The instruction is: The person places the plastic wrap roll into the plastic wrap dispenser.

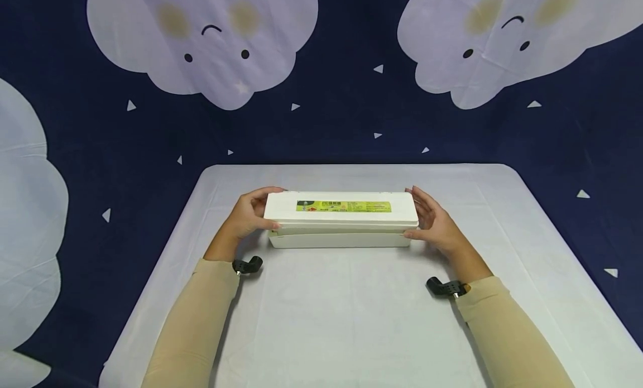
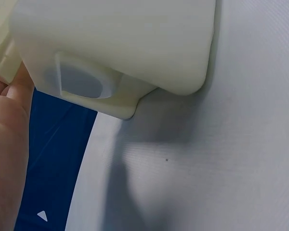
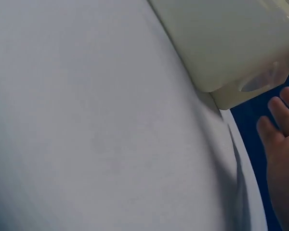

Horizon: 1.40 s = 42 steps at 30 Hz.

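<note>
A long white cling film box with a yellow-green label on its lid stands on the table. My left hand holds its left end, thumb at the front and fingers behind. At the right end is my right hand, its thumb on the front near the lid's edge and its fingers toward the back. Along the front, a narrow seam shows between lid and body. In the left wrist view, the box's end has a rounded recess. The box's inside is hidden.
A white cloth covers the table. Behind it hangs a dark blue fabric with white clouds and small triangles. Each wrist bears a small black camera mount, the left and the right.
</note>
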Motion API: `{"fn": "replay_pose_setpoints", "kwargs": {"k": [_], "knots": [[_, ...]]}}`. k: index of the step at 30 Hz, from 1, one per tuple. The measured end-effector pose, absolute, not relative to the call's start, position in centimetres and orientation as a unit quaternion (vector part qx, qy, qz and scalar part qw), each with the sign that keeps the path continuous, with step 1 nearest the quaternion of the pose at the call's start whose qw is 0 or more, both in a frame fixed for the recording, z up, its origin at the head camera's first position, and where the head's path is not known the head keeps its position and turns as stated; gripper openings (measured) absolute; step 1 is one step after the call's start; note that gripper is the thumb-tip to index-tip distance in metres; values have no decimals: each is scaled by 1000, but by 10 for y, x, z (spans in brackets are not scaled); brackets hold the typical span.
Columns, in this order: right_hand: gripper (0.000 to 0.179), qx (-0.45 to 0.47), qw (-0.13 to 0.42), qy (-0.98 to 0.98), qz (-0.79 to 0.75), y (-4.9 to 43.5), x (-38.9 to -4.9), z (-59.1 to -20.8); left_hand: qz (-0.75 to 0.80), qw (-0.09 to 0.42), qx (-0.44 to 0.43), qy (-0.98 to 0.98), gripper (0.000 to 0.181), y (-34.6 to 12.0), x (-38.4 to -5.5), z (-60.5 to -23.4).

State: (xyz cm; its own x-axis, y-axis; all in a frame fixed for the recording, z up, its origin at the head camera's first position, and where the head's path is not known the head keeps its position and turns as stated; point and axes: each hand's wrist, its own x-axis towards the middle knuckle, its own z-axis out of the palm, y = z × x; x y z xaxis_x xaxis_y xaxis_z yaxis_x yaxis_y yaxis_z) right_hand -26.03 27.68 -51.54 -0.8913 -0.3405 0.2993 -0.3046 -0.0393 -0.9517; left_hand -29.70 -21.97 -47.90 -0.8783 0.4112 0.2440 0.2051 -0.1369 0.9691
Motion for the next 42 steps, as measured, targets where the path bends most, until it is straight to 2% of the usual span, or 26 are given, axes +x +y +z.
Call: {"fn": "replay_pose_setpoints", "kwargs": {"k": [6,17,26,42], "knots": [[117,-249,-17,718,-649,273,-262,-508,716,76,239,651,92,-219,-297,-482],[110,-262,-33,735,-624,266,-259,-499,711,73,246,654,90,-221,-292,-480],[102,-250,-30,743,-621,266,-257,-497,649,58,259,713,86,-225,-291,-479],[100,-234,-22,761,-605,268,-257,-497,586,55,266,763,86,-228,-285,-475]]}}
